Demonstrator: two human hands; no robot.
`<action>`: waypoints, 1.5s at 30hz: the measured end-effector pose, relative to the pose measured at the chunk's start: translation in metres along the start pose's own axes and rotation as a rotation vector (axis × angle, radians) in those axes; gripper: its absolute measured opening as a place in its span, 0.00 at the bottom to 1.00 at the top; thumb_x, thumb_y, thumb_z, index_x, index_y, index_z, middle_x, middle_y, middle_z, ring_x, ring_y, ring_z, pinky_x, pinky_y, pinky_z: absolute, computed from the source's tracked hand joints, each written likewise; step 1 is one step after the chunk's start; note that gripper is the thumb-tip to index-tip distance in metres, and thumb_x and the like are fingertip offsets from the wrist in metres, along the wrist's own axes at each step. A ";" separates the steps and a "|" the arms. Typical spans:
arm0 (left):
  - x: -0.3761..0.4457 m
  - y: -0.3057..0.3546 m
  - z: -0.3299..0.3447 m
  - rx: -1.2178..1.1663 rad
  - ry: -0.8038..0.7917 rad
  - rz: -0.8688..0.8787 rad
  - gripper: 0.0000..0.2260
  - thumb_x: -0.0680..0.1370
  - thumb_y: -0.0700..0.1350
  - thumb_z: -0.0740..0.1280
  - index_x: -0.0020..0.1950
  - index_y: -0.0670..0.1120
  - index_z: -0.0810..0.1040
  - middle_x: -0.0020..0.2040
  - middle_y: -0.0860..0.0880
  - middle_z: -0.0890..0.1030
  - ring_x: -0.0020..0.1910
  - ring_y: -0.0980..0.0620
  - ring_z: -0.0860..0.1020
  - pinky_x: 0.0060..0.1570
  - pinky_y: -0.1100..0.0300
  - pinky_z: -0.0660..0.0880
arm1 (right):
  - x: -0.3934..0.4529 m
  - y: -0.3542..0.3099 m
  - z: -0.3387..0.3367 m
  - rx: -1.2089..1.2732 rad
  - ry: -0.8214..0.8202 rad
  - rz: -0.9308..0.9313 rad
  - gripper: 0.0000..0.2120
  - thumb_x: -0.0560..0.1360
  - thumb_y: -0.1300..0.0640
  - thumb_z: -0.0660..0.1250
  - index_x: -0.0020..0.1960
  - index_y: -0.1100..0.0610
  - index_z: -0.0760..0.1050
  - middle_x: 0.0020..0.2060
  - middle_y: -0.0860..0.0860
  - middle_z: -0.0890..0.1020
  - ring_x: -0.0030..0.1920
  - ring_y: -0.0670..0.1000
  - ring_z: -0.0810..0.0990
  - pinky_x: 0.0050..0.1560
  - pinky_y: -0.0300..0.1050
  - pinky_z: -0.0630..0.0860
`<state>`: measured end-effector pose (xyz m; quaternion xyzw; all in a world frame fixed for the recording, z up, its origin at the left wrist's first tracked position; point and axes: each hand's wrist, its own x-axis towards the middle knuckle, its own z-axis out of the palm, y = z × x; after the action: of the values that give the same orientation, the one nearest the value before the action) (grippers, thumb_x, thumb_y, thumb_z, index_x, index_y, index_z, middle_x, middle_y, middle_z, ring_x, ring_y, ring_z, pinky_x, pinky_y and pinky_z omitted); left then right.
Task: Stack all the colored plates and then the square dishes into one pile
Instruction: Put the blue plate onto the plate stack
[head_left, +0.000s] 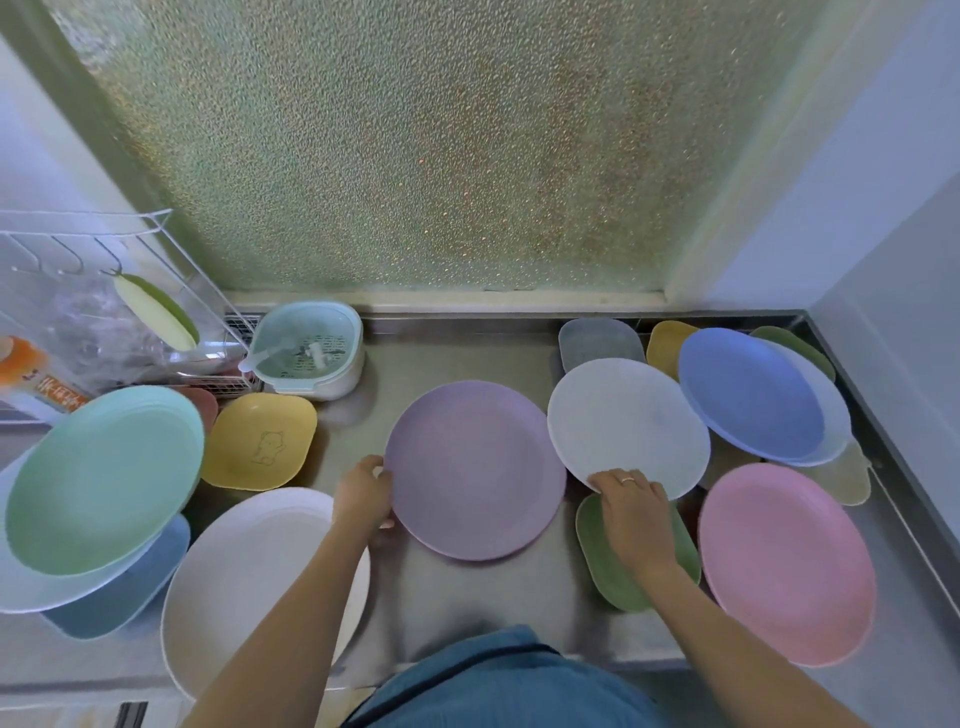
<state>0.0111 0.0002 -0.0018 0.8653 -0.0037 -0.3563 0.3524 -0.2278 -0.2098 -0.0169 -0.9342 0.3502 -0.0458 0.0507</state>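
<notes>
Head view: stainless-steel worktop (467, 353) in a corner, w/ frosted textured window pane (441, 145) behind and pale wall (883, 182) at right. Round purple plastic plate (475, 470) lies flat at centre; left hand (363, 491) holds its left rim, fingers curled on the edge. Right hand (631, 512) rests over a green square dish (613, 577), fingers bent onto the near rim of a round white plate (628, 426). Round pink plate (784, 564) lies at near right.

A single head-worn wide-angle camera looks steeply down and forward from close above the steel counter (467, 597), with the frosted window (415, 156) toward twelve o'clock and the person's torso at six.
</notes>
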 end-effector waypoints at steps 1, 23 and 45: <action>-0.002 0.001 0.001 -0.005 0.006 -0.008 0.16 0.79 0.46 0.59 0.66 0.46 0.72 0.51 0.43 0.80 0.42 0.39 0.81 0.39 0.50 0.82 | 0.003 -0.003 -0.001 -0.011 0.003 -0.008 0.13 0.64 0.69 0.72 0.43 0.55 0.81 0.39 0.50 0.84 0.39 0.56 0.79 0.37 0.48 0.71; -0.003 0.014 0.001 0.368 0.002 0.099 0.10 0.76 0.35 0.59 0.57 0.40 0.70 0.53 0.36 0.80 0.41 0.42 0.73 0.42 0.56 0.70 | 0.050 0.101 -0.030 0.051 0.013 0.533 0.19 0.77 0.62 0.62 0.66 0.59 0.66 0.52 0.62 0.77 0.51 0.66 0.75 0.44 0.58 0.74; -0.014 0.035 0.005 -0.050 0.230 0.249 0.16 0.81 0.49 0.53 0.40 0.43 0.74 0.43 0.39 0.79 0.46 0.38 0.78 0.48 0.50 0.73 | -0.009 -0.082 -0.005 0.352 0.373 -0.196 0.12 0.68 0.69 0.60 0.44 0.59 0.78 0.33 0.54 0.76 0.35 0.56 0.72 0.37 0.47 0.71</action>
<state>0.0065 -0.0252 0.0253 0.8843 -0.0616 -0.2087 0.4131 -0.1815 -0.1428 -0.0025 -0.9157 0.2483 -0.2821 0.1422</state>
